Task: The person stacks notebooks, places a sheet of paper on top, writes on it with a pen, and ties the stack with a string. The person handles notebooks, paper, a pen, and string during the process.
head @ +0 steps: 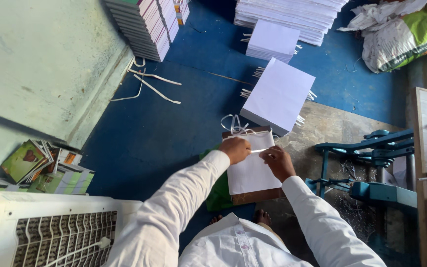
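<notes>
My left hand (234, 149) and my right hand (277, 162) hover over a small stack of white paper (249, 173) that lies on a brown board (248, 196). Between them both hands pinch a thin white strip (259, 150), pulled taut across the top of the stack. Loose loops of the same white strip (234, 123) curl off the board's far edge. A green cloth (218, 193) lies under the board at its left side. Both arms wear white sleeves.
Bundled white paper stacks (278, 94) sit ahead on the blue floor (174, 128), with taller piles behind. Book stacks (147, 24) stand by the wall. A blue metal machine (371, 168) is at right, colourful booklets (45, 168) at left, a white grille (60, 237) near me.
</notes>
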